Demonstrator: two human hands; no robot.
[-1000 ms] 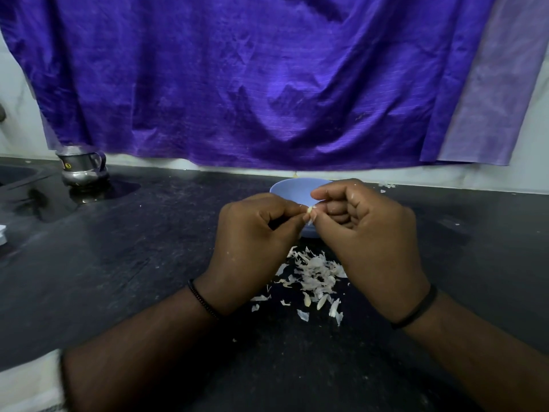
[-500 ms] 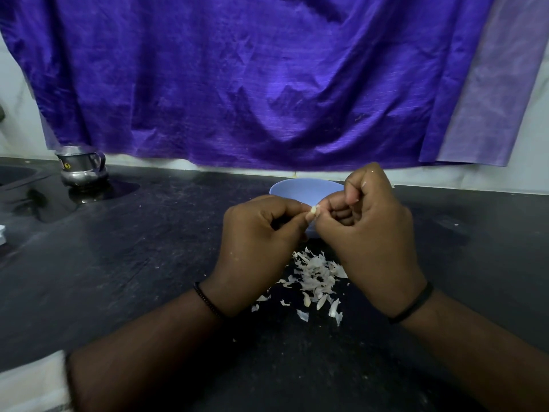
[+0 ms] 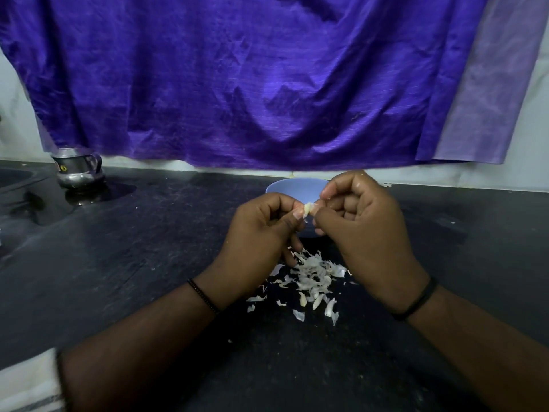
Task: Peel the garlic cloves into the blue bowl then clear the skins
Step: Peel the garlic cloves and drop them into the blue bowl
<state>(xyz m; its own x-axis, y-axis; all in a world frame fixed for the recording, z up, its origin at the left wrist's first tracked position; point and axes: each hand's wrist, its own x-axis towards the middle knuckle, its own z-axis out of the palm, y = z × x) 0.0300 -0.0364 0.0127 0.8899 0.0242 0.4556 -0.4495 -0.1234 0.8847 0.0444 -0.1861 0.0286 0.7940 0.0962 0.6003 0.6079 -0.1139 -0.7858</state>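
Change: hands sit a little higher against the blue bowl (image 3: 292, 188) than a second ago, and the right forefinger, curled low then, is now lifted and hooked over the clove
Left hand (image 3: 261, 230): thumb and forefinger pinched shut on the garlic clove (image 3: 307, 208), holding it steady
Right hand (image 3: 361, 221): thumb and forefinger closed on the other end of the same clove, other fingers curled in; it looks to be picking at the skin
Clove position: held between both hands, in front of the bowl's near rim, not yet inside
Skins (image 3: 312, 278): loose pale heap on the black counter (image 3: 133, 263) below the hands, just in front of the bowl; a few pieces at its near edge could be cloves, too small to tell
Bowl contents: hidden by the hands
Meaning: peeling goes on, likely stripping this clove; dropping it in and clearing the skins are not yet done
Steel pot (image 3: 77, 171): far left, well apart
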